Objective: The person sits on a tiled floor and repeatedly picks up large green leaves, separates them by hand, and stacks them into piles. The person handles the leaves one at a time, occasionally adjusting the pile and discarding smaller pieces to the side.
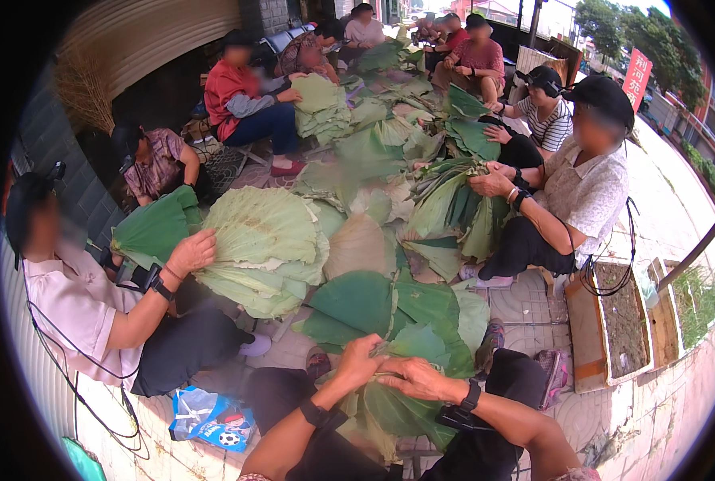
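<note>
My left hand (pixel 359 358) and my right hand (pixel 412 377) meet at the lower centre, both closed on the gathered stem ends of a bundle of large green leaves (pixel 399 413), which hangs down between my knees. The fingertips are partly hidden among the leaves. Just beyond my hands, broad dark and pale green leaves (pixel 349 305) lie fanned out over one another.
Co-workers sit along both sides, the nearest at left (pixel 77 313) and right (pixel 582 200), holding leaves. A long leaf heap (pixel 357 232) runs between them. Planter boxes (pixel 614 321) stand at right, a blue bag (pixel 209 421) lies at lower left, and a shutter (pixel 149 40) is behind.
</note>
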`<state>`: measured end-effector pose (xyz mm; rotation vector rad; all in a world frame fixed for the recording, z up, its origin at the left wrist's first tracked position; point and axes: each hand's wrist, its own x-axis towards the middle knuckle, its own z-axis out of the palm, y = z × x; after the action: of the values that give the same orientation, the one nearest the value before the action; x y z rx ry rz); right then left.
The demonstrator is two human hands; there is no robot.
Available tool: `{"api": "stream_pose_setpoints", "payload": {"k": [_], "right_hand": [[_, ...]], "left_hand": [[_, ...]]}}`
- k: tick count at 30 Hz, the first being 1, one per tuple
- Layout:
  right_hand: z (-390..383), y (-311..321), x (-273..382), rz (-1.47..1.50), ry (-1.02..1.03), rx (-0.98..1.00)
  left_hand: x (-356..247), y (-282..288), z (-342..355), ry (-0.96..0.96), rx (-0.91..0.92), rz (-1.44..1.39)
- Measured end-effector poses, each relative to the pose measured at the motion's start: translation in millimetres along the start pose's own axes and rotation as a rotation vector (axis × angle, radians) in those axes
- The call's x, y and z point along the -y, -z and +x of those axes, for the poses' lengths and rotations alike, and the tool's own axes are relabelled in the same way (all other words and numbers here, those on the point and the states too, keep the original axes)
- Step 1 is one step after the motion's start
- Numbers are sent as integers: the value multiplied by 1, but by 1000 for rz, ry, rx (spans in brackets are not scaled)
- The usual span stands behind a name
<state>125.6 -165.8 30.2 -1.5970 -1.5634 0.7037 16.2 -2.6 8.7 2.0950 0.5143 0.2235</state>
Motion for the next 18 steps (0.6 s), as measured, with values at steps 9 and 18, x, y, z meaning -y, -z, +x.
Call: {"api": "stream_pose_setpoints", "payload": {"k": [9,18], "right_hand": [[4,8,-7,-52,-94,-52],[4,17,6,-3,-216,-54]], "left_hand": [[8,16,-14,111,114,-277],[16,1,-15,160,224,-471]]}}
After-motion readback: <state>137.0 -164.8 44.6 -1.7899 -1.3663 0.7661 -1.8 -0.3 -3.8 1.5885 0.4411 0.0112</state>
